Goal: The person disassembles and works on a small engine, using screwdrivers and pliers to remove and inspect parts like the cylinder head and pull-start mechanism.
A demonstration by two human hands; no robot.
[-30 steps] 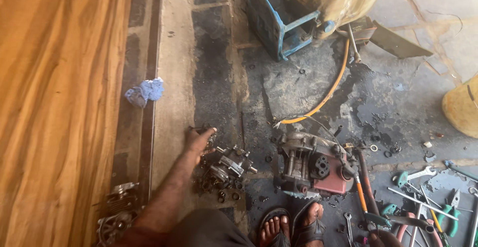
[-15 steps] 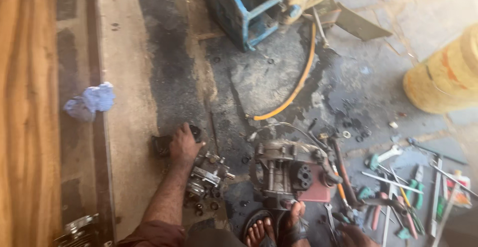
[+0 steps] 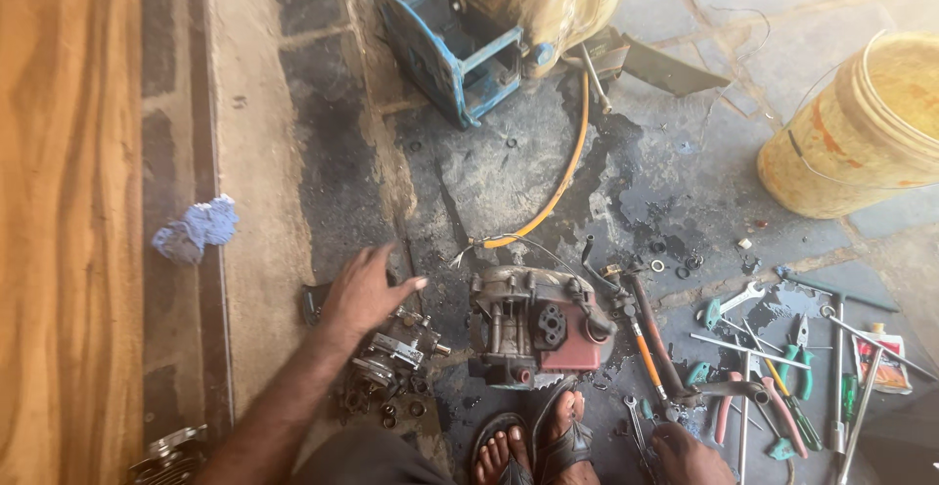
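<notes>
The ground is dark, oil-stained stone paving with wet patches, bordered on the left by a pale concrete strip and then a wooden plank surface. A crumpled blue rag lies on the concrete strip near the wood. At the top edge stands a blue metal frame with a yellowish tank against it, and an orange hose runs from there down to the middle. A yellow bucket sits at the right edge.

The left hand is spread flat, fingers extended, resting on a dark part just above a small greasy metal assembly with loose rings around it. Beside it, towards the middle, sits a larger grey engine block with a red side, just above the person's sandalled feet. The right hand lies at the bottom edge among scattered hand tools: spanners, pliers with green handles, screwdrivers. Whether it grips anything cannot be told.

Compared with half a second ago, the view has swung right, so more bucket shows, and the left hand's fingers reach further right over the dark part.
</notes>
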